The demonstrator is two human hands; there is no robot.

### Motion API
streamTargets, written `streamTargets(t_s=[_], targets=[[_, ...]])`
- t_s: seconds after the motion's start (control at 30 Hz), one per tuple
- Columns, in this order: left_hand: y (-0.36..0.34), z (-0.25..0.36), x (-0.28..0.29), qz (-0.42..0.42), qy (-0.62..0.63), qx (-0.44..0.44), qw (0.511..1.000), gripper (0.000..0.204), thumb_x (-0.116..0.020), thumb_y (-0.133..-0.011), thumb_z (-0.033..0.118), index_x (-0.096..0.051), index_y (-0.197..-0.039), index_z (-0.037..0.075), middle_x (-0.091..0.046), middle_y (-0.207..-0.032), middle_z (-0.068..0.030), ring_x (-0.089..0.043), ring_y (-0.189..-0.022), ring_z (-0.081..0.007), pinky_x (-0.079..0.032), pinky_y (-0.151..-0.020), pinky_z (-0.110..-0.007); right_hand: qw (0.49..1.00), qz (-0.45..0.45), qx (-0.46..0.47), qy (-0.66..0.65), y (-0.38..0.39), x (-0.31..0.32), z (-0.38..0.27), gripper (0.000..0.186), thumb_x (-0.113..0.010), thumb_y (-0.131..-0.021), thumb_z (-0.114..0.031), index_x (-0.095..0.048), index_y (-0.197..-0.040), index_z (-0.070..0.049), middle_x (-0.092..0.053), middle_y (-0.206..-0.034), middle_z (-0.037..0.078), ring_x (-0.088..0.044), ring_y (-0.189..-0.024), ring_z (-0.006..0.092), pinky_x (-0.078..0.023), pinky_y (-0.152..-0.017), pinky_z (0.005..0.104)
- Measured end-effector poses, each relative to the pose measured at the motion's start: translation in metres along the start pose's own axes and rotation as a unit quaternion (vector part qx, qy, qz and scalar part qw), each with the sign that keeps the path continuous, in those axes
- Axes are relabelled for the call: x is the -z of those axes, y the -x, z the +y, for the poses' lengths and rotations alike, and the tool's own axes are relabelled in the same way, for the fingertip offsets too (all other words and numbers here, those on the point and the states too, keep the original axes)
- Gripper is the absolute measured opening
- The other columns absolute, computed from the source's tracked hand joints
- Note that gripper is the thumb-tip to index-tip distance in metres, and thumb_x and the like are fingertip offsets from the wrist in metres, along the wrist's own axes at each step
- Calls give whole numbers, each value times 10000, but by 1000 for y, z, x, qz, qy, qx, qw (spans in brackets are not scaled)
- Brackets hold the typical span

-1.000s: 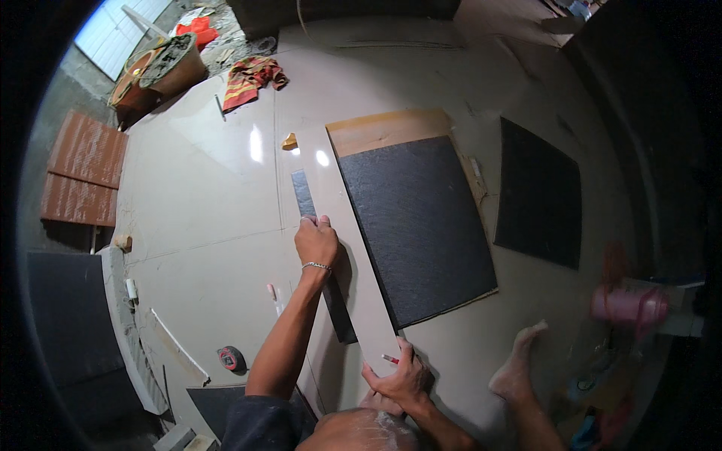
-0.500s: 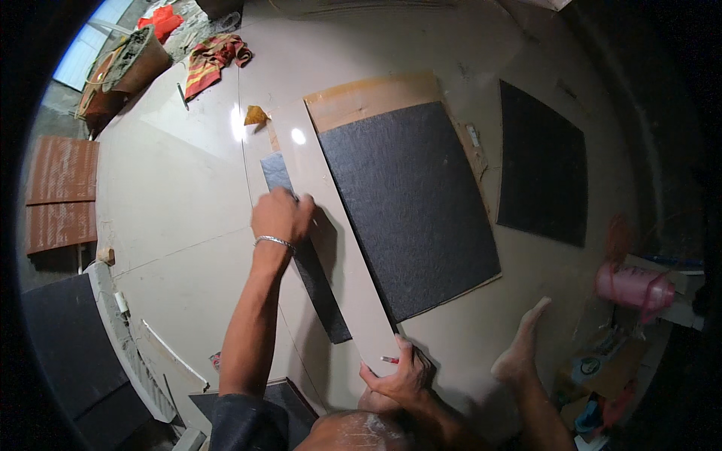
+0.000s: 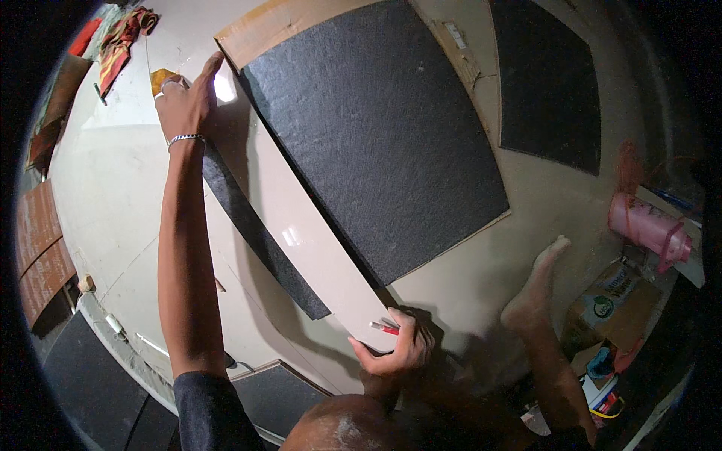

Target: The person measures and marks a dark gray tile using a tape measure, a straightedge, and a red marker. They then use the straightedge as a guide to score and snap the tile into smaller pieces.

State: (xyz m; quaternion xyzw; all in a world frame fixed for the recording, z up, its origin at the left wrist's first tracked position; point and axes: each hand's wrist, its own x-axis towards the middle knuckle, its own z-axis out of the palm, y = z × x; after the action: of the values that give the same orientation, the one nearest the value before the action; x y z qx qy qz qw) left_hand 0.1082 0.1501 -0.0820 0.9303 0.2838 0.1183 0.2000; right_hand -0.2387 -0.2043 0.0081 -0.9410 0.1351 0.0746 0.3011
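Observation:
A long pale glossy strip [image 3: 308,263], like a cut tile, lies slantwise along the left edge of a large dark textured tile [image 3: 376,143]. At its far end my left hand [image 3: 184,105] grips across it, thumb on the right edge, fingers curled on the left and partly hidden. My right hand [image 3: 398,349] clasps the near end between thumb and fingers. A small red-and-white pen-like piece [image 3: 385,328] sticks out by that hand's fingers. Left of the pale strip lies a narrow dark strip [image 3: 256,237]. Beside my left fingers is a yellow-brown scrap [image 3: 159,79].
Light brown board [image 3: 263,30] shows under the large tile. Another dark tile [image 3: 545,90] lies farther right. My bare foot [image 3: 530,297] rests at the right, near a pink jug-like container [image 3: 650,229] and a cardboard box [image 3: 613,301]. A striped cloth [image 3: 120,49] lies far left.
My left hand has moved from the narrow dark strip's middle to the far end of the pale strip. My right hand stays at the near end. The view has shifted.

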Motion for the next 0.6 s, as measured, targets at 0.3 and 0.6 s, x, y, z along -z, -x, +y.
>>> streamTargets(t_s=[0.3,0.6], targets=[[-7,-20,-23,31,-105,-35,993,1232,-655,-710,920,-621,-1262,-182,-594,-1272,-418,-602,-1181,-551,-508,-1010,-513,999,1,31,-14,-3,-2,8,787,-947,-480,-384,-667,-1158,-97,-630,-1010,138,-667,-867,353,-526,-729,477],[-1,-14,-24,43,-85,-38,995,1157,-650,-772,874,-611,-1307,-152,-588,-1268,-416,-577,-1216,-510,-487,-1036,-489,997,-46,47,-31,8,0,11,762,-945,-583,-407,-649,-1198,-68,-650,-1006,170,-688,-886,349,-551,-738,458]])
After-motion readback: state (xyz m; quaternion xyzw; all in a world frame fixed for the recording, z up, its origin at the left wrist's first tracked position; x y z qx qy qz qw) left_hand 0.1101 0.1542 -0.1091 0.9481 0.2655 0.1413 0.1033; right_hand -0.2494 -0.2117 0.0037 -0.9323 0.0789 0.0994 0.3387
